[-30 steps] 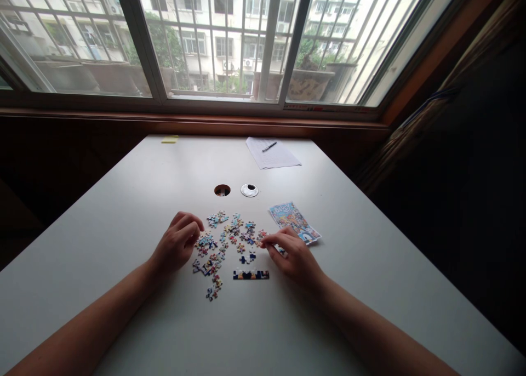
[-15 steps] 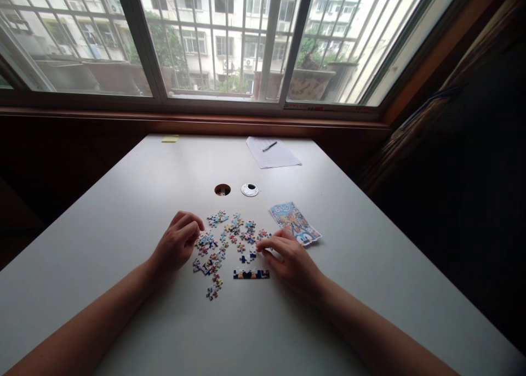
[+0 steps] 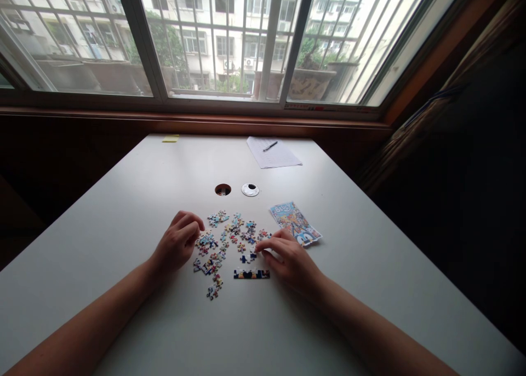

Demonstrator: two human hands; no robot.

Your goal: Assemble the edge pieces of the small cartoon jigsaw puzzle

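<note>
Loose jigsaw puzzle pieces point(image 3: 209, 263) lie spread over the white table between my hands. My left hand point(image 3: 177, 240) rests at their left side with its fingers curled in; whatever it may hold is hidden. On the right, my right hand point(image 3: 287, 258) has its index finger stretched to the edge of a dark blue and white puzzle piece point(image 3: 248, 257), apparently touching it, with the thumb apart. Just below lies a joined strip of puzzle pieces point(image 3: 251, 274), straight along its lower side. A colourful picture sheet point(image 3: 293, 220) is beyond my right hand, which covers its lower left part.
Behind the pieces are a round hole point(image 3: 222, 189) in the table and a white ring-shaped cover point(image 3: 250, 189). Papers point(image 3: 273, 157) with a pen point(image 3: 270, 146) on top lie near the far edge. A yellow sticky note point(image 3: 170, 138) is at the far left.
My right index fingertip has shifted very slightly left at the blue and white puzzle piece. My left hand stays in place.
</note>
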